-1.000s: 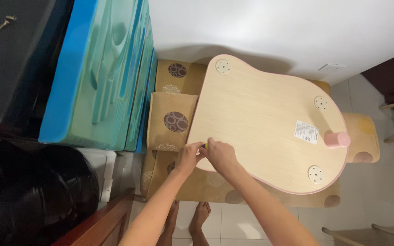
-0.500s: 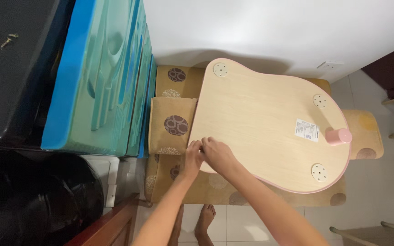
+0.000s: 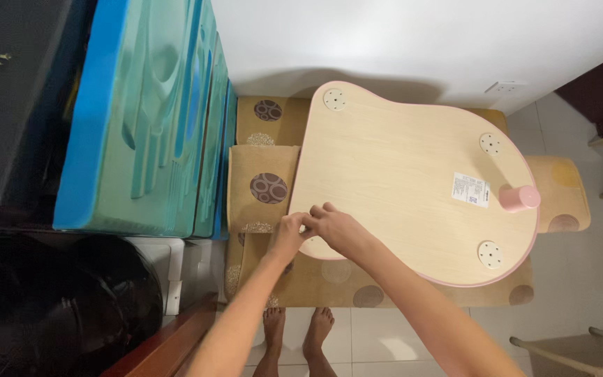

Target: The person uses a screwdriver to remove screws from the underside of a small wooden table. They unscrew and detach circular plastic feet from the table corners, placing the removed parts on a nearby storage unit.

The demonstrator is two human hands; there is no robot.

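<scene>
Both hands pinch together at one spot on the near-left edge of the tabletop (image 3: 399, 188): left hand (image 3: 289, 234) and right hand (image 3: 336, 229), fingertips closed on something too small to identify. Board lies underside-up on patterned cushions (image 3: 263, 188), exposing round mounting plates; pink leg (image 3: 520, 197) stands at the edge farthest from the grip.

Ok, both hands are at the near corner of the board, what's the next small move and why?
Probably keep both hands working that corner until whatever is pinched there seats; it cannot be made out. The left hand and right hand meet fingertip to fingertip at the board's near edge, where no round plate shows. The other corners show round plates, and one pink leg is on.
</scene>
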